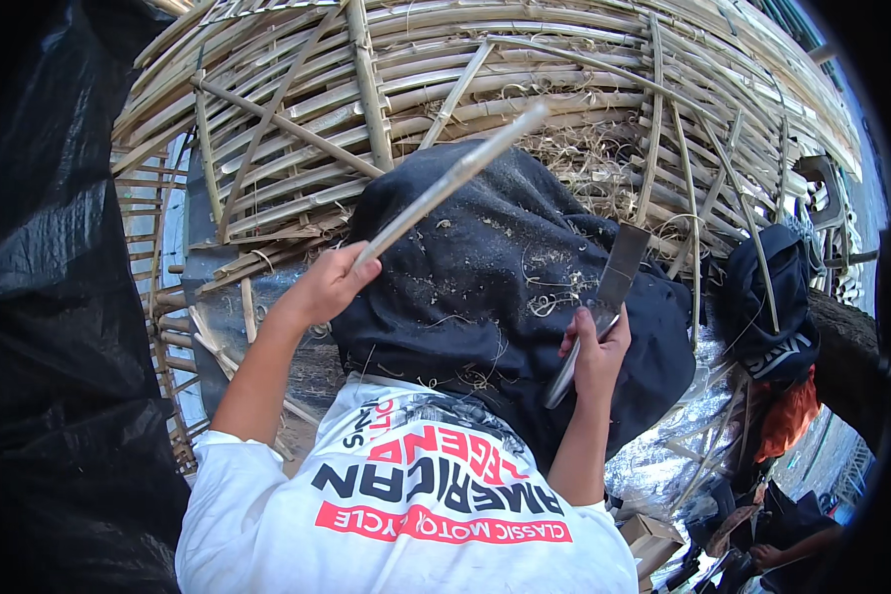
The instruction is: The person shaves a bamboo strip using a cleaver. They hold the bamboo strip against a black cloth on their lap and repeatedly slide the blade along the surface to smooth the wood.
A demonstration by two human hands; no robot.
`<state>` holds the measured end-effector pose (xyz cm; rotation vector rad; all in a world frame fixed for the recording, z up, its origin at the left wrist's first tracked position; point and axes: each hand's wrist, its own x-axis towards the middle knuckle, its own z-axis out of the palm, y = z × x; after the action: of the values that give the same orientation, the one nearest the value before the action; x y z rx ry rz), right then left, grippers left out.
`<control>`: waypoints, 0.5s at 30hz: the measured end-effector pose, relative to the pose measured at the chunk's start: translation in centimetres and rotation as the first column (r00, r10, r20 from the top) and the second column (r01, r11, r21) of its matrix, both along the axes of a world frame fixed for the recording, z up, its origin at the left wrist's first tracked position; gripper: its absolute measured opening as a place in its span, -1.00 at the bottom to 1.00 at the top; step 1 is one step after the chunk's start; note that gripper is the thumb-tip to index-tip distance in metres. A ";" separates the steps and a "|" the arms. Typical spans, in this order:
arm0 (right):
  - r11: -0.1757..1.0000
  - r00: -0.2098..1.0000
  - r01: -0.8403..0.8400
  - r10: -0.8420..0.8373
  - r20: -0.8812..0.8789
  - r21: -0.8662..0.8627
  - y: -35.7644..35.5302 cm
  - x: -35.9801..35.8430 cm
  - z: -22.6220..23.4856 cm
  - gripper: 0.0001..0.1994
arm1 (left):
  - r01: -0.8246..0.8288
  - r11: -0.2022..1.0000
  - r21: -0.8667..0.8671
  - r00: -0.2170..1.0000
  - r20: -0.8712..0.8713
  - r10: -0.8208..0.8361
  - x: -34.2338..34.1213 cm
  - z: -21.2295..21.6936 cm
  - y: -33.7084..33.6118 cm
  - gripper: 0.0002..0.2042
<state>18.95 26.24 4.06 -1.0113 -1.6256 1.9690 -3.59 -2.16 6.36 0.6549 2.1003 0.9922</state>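
My left hand (pixel 322 287) is closed around the lower end of a pale bamboo stick (pixel 450 183), which slants up and away to the right. In my right hand (pixel 594 351) is a knife with a broad, square-ended blade (pixel 623 265). Its blade points away from me and its handle end sticks out below my fingers. Stick and blade are apart. A dark cloth (pixel 436 287) covers my lap between the hands, sprinkled with pale shavings and dust.
Slatted bamboo panels (pixel 307 129) and loose strips lie ahead, with a heap of curly shavings (pixel 594 148) on them. Black sheeting (pixel 59 297) hangs at the left. Dark clothing (pixel 767 307) and an orange cloth (pixel 790 416) are at the right. Another person's arm (pixel 797 547) shows at lower right.
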 end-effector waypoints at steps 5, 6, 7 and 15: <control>0.997 0.997 -0.083 0.083 0.005 0.010 1.0 -0.9 0.0 -0.86 | 0.087 0.950 -0.300 0.996 0.005 -0.090 1.7 -0.6 0.8 -0.51; 0.991 0.991 -0.135 0.134 0.022 0.025 1.2 -1.5 0.0 -0.86 | 0.089 0.950 -0.299 0.996 0.007 -0.091 1.7 -1.2 0.1 -0.51; 0.987 0.988 -0.151 0.149 0.041 0.050 1.4 -2.1 0.0 -0.84 | 0.051 0.952 -0.302 0.997 0.074 -0.030 1.4 -1.9 -0.3 -0.50; 0.949 0.972 -0.233 0.223 0.072 0.212 5.4 -7.5 0.8 -0.80 | 0.097 0.938 -0.332 0.987 0.151 -0.049 -0.4 -2.9 1.0 -0.49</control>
<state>11.49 31.61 4.83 -0.8214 -2.0140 1.8625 -3.94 -1.18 3.46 0.4693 2.0388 0.5954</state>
